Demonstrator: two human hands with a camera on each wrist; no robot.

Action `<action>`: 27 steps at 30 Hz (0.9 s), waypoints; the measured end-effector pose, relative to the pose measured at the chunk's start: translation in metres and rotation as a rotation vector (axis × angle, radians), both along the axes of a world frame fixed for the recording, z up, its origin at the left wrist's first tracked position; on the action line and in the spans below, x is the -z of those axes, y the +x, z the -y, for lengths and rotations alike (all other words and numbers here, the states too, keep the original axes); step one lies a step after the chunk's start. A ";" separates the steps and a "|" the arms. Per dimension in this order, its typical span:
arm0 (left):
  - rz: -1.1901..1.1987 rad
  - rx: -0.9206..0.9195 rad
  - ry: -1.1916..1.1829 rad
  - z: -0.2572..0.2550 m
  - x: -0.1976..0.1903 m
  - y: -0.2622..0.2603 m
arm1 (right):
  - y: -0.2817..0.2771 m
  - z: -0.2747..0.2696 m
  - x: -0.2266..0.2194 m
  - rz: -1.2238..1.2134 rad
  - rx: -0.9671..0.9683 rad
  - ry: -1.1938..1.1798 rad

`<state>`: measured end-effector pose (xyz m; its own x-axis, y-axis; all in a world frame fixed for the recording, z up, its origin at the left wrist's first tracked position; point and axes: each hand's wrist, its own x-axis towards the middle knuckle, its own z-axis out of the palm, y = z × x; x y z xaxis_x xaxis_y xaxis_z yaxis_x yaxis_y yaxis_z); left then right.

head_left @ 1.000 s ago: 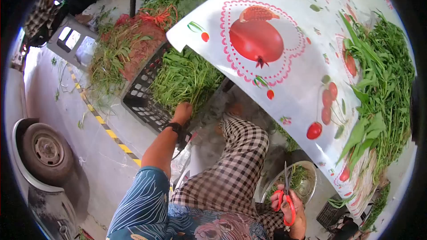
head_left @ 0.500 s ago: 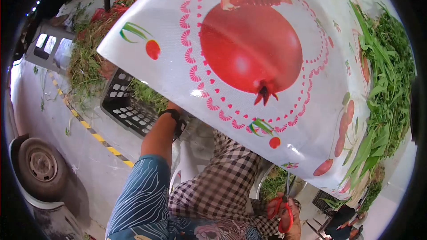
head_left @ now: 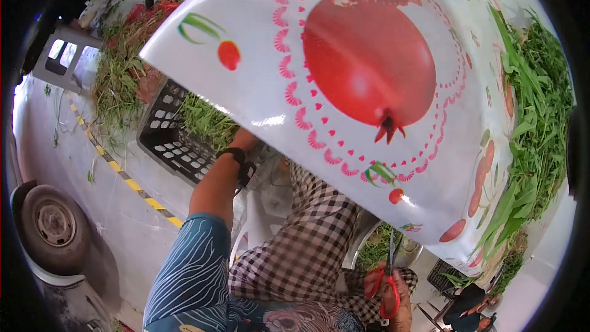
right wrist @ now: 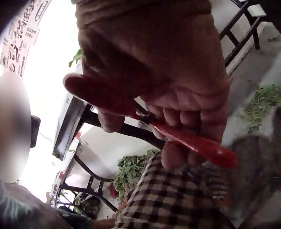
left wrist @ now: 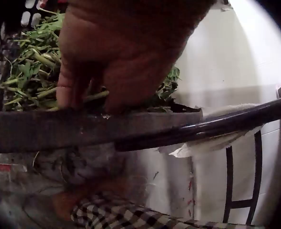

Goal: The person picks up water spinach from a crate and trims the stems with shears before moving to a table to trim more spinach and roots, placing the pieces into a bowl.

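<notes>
My left hand point(head_left: 247, 139) reaches down into a black plastic crate point(head_left: 169, 163) of cut leafy greens point(head_left: 206, 124). The tablecloth corner covers part of that hand in the head view. Seen from the left wrist, the left hand point(left wrist: 121, 52) curls its fingers and thumb down among the greens point(left wrist: 35, 71), a stem between them, with fingertips hidden behind the crate's rim point(left wrist: 59, 131). Down by the lap, my right hand point(head_left: 402, 295) holds red-handled scissors point(head_left: 387, 301), blades pointing up. In the right wrist view the fingers wrap one red handle point(right wrist: 197, 143).
A table with a fruit-print cloth point(head_left: 258, 98) juts over the crate and knees. Long leafy stems point(head_left: 534, 129) lie along its right side. Beneath its edge stands a metal bowl with greens point(head_left: 375, 252). A car wheel point(head_left: 55, 224) and a yellow-black floor strip point(head_left: 126, 178) are at left.
The head view has shifted, so the tablecloth now covers more of the crate and part of my left hand. That hand stays in the crate. The right hand keeps its hold on the scissors.
</notes>
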<state>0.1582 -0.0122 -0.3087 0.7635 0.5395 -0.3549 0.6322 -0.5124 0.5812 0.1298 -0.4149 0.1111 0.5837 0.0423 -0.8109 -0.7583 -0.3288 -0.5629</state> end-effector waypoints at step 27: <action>0.612 -0.538 -1.107 0.023 -0.287 -0.189 | 0.039 -0.073 0.005 0.030 -0.830 0.441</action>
